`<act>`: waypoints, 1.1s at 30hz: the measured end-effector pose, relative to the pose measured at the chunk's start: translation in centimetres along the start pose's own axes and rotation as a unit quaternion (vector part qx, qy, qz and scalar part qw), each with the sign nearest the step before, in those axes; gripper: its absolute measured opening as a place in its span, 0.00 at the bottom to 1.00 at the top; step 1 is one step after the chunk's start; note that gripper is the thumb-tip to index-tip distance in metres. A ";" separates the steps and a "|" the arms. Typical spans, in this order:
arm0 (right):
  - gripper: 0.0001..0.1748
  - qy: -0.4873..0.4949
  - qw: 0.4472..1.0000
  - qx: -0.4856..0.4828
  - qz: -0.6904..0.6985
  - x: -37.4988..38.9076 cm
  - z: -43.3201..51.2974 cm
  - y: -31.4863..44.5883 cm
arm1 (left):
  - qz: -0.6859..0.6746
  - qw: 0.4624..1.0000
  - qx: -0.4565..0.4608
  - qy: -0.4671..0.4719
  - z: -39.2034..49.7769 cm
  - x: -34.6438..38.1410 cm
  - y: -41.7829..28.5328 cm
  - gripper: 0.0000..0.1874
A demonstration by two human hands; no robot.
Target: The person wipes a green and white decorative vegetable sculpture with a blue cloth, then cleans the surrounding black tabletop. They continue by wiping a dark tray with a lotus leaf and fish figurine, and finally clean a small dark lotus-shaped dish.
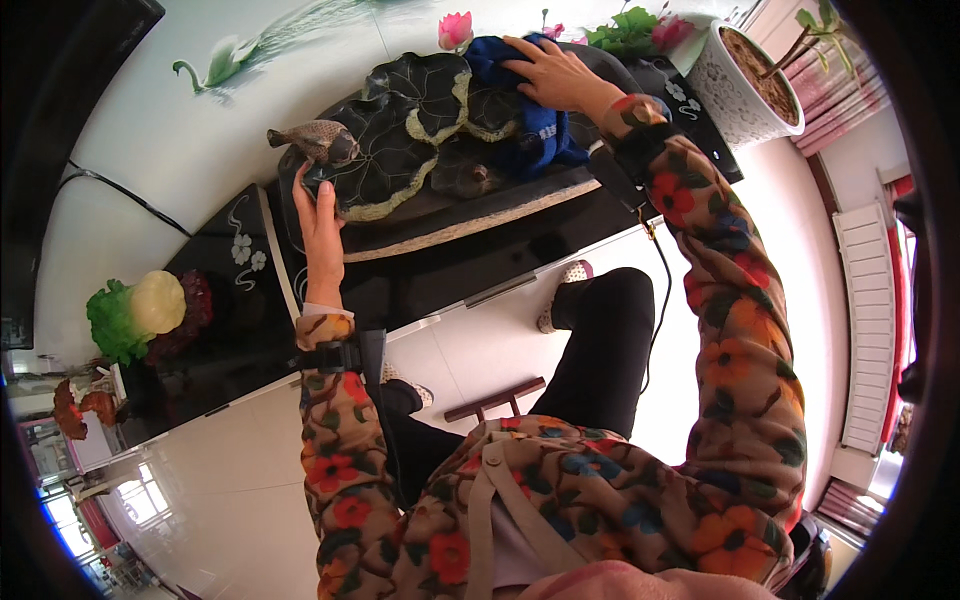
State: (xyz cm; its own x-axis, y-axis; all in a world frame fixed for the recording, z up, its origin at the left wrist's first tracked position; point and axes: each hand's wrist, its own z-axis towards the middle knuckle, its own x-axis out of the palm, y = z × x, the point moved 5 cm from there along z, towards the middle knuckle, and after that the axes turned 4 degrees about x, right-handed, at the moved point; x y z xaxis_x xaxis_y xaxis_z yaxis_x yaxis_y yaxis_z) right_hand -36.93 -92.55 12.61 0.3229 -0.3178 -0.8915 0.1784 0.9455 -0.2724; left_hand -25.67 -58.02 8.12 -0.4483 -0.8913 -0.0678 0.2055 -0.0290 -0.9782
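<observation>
A dark carved tray (469,225) with lotus-leaf shapes (386,161) and pale rough edges rests on a black glossy cabinet. At its left end, my left hand (322,217) touches the rim below a carved fish (319,142), fingers and thumb apart; whether it grips the rim I cannot tell. My right hand (551,75) lies spread over a blue cloth (551,139) at the tray's far right part. The cloth hangs down across the carving to the front right, partly bunched. A small round carved knob (480,176) stands near the tray's front middle.
A white patterned flowerpot (739,90) with a plant stands at the right end of the cabinet (225,330). Artificial vegetables (150,311) lie on the left part. A dark cable (658,322) hangs from my right wrist. Below is a wooden stool (495,399).
</observation>
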 end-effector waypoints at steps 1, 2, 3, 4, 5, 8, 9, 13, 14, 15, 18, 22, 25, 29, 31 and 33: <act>0.24 0.031 0.998 0.045 0.039 0.9 -0.6 -0.3 | 0.010 1.000 0.004 0.004 -0.1 -0.1 -0.2 0.28; 0.23 -0.011 0.999 0.016 0.032 0.9 -1.0 0.0 | 0.018 1.000 0.009 0.004 -0.1 -0.1 -0.3 0.28; 0.22 -0.021 1.000 0.007 0.020 0.8 -1.6 0.0 | 0.026 1.000 0.012 0.008 -0.1 -0.1 -0.4 0.28; 0.21 -0.015 1.000 0.014 0.000 0.7 -2.3 -0.1 | 0.022 1.000 0.009 0.008 -0.1 -0.1 -0.3 0.28; 0.20 0.002 1.000 0.004 0.004 0.4 -2.7 0.0 | 0.024 1.000 0.008 0.006 -0.1 -0.1 -0.3 0.29; 0.18 0.061 0.998 0.012 0.020 -1.0 -3.1 0.1 | 0.023 1.000 0.010 -0.001 0.0 -0.2 0.0 0.29; 0.18 0.080 0.996 0.027 0.042 -1.4 -2.8 0.4 | 0.019 1.000 0.014 -0.002 0.1 -0.1 0.1 0.29; 0.20 0.092 0.989 -0.036 0.112 -2.5 -2.2 3.8 | 0.025 1.000 0.002 -0.004 0.1 -0.2 0.3 0.29; 0.21 0.105 0.988 -0.059 0.100 -2.2 -2.3 5.1 | 0.025 1.000 0.012 -0.001 0.1 -0.2 0.1 0.29; 0.19 0.098 0.988 -0.083 0.091 -2.3 -2.3 6.0 | 0.025 1.000 0.009 0.001 0.0 -0.2 0.0 0.29; 0.13 0.089 0.990 -0.105 0.037 -2.5 -2.3 6.0 | 0.021 1.000 0.008 0.006 0.0 -0.1 -0.2 0.29; 0.10 0.027 0.988 -0.135 -0.076 -3.3 -2.1 3.2 | 0.021 1.000 0.007 0.005 0.0 -0.1 -0.3 0.29; 0.11 0.004 0.980 -0.097 -0.176 -2.1 -0.5 1.8 | 0.021 1.000 -0.002 0.003 0.0 -0.1 -0.2 0.29; 0.16 -0.117 0.984 -0.080 -0.111 -0.5 1.7 2.3 | 0.002 1.000 0.006 0.003 0.0 0.1 -0.3 0.29; 0.17 -0.030 0.996 -0.053 -0.071 1.2 1.6 2.1 | 0.017 1.000 -0.002 0.006 -0.1 0.0 -0.3 0.29; 0.16 -0.064 0.992 -0.067 -0.087 1.2 0.8 1.8 | 0.016 1.000 0.007 0.001 0.0 -0.2 -0.4 0.29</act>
State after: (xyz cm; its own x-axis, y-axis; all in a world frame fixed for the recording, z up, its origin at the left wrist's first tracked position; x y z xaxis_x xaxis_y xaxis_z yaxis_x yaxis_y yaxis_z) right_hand -35.50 -91.25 11.36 0.4155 -0.4755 -0.7754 0.1193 0.8736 -0.4718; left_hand -25.73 -57.85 8.51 -0.4433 -0.8909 -0.0992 0.2310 -0.0066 -0.9729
